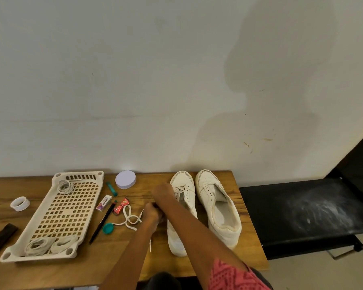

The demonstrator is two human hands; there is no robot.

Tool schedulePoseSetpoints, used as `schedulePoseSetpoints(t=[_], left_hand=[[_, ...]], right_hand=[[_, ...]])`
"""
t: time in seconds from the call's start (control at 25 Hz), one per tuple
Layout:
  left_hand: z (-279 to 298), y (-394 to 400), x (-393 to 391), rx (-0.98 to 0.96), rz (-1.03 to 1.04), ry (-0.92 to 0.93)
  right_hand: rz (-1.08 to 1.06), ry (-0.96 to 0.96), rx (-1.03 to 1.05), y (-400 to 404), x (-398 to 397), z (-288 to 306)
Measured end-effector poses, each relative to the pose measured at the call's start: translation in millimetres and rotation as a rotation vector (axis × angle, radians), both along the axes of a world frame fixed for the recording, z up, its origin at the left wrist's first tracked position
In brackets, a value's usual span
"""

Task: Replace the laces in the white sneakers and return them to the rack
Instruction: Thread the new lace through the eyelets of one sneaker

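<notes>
Two white sneakers stand side by side on the wooden table, toes toward the wall. The left sneaker has a lace crossed through its front eyelets. The right sneaker shows bare eyelets. My left hand is curled just left of the left sneaker and grips a white lace that loops across the table. My right hand hovers at the left sneaker's laced part, blurred, its fingers hidden behind the back of the hand. A thin lace end shows beside my left forearm.
A cream perforated rack tray at the left holds bundled laces. Between it and my hands lie a black pen, a teal cap, an eraser, a red wrapper and a white lid. A black bench stands to the right.
</notes>
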State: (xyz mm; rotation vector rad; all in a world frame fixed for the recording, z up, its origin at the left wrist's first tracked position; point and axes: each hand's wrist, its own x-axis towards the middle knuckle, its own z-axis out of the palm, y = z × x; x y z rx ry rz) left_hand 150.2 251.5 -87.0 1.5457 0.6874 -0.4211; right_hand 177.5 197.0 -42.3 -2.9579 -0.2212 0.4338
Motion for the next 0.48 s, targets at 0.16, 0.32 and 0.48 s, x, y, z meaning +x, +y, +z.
schedulePoseSetpoints(t=[0.16,0.32,0.48], left_hand=[[3.1,3.8,-2.8,0.08,-0.153,-0.045],[49.8,9.5,-8.2,-0.027,-0.114,-0.247],[100.5,12.6,11.4,-0.593,0.243,-0.346]], right_hand=[[-0.058,-0.162,0.208,-4.5,-2.8,13.2],[-0.06,-0.257,0.279,-23.0,-10.7,38.2],[-0.082,-0.269,0.336,-44.9,-29.5,47.3]])
